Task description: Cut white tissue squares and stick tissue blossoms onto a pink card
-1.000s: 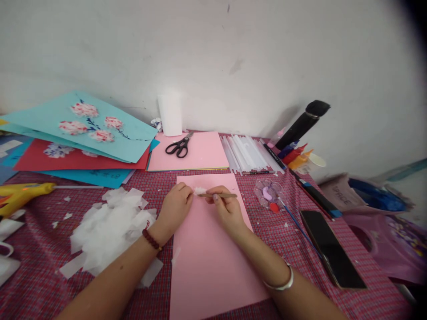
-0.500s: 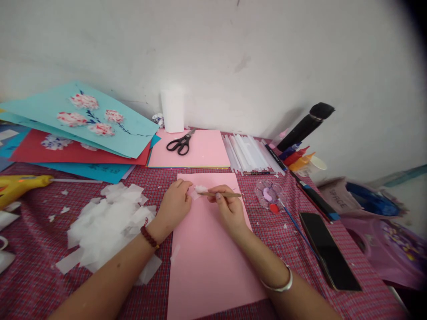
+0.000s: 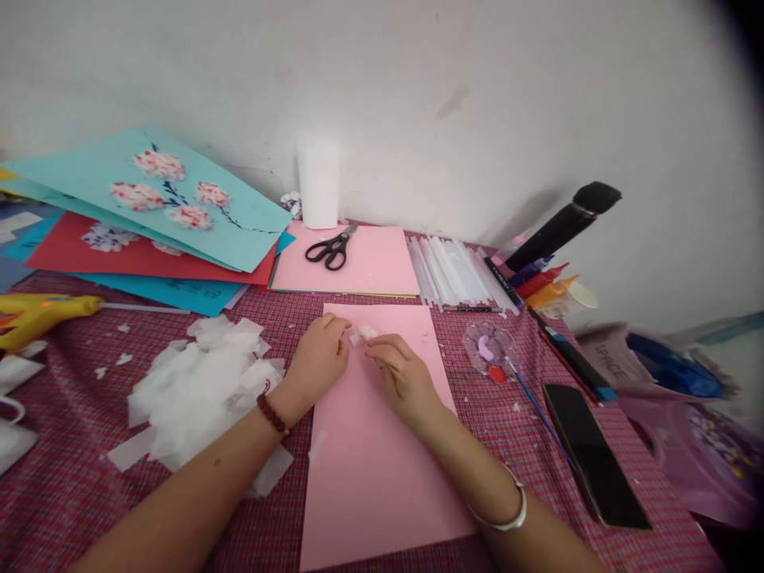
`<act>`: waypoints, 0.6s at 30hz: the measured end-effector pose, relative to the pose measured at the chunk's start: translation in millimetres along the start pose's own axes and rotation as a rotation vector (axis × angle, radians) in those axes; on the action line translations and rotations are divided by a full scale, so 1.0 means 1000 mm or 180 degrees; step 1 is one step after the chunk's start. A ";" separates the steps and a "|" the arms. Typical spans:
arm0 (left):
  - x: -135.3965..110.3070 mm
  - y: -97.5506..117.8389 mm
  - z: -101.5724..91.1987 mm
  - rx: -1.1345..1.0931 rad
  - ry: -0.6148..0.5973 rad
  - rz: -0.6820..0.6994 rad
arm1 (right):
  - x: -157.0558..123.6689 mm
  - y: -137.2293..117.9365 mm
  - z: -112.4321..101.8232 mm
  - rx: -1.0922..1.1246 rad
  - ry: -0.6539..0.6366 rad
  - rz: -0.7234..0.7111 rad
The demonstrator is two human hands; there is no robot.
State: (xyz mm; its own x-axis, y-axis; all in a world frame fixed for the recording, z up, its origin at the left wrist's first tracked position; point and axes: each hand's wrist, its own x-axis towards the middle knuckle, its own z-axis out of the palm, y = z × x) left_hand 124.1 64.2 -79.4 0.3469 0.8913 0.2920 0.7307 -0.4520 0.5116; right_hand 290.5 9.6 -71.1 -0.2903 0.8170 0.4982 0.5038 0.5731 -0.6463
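While both forearms are resting across the near end of the pink sheet (image 3: 370, 469), the hands are meeting up at its far end, and that's where the change is: half a second ago the right hand (image 3: 406, 374) was pinching a thin brown stick that lay crosswise, tip toward the tissue. That stick isn't showing now, so it's either tucked under the palm or put down; I can't tell which. My guess is the shaping with the stick is finished and the fingers are taking over.

The right hand's fingers are curling together, tips touching the little tissue wad (image 3: 363, 333). The left hand (image 3: 316, 362) is closing thumb and fingers on the wad's other side. The wad is sitting on the sheet near its top edge, between the two sets of fingertips. It's too crumpled to point anywhere, though it's stretching slightly left to right.

The sheet's long axis is running away from the body toward the wall.

Left of it, a pile of tissue scraps (image 3: 203, 386) is lying on the checked cloth (image 3: 72, 493). Farther back, scissors (image 3: 329, 247) are sitting on another pink sheet.
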 end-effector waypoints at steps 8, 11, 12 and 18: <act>-0.001 0.000 -0.002 -0.0121 -0.0020 -0.0040 | 0.001 -0.011 -0.009 0.0163 0.0029 0.0220; -0.002 -0.002 -0.002 -0.0212 0.0003 -0.0135 | -0.002 -0.011 -0.012 0.0700 0.0699 0.0593; -0.002 -0.002 -0.002 -0.0248 0.0014 -0.0172 | -0.003 -0.011 -0.012 0.0872 0.0868 0.0732; -0.002 -0.004 -0.004 -0.0498 -0.0065 -0.0206 | -0.006 -0.006 -0.011 0.1272 0.0924 0.1056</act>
State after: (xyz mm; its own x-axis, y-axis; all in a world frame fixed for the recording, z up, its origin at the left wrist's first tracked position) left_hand 118.0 64.6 -78.9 0.3150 0.9186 0.2387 0.6521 -0.3922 0.6488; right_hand 298.5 0.2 -63.9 0.0931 0.9380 0.3338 0.1680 0.3156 -0.9339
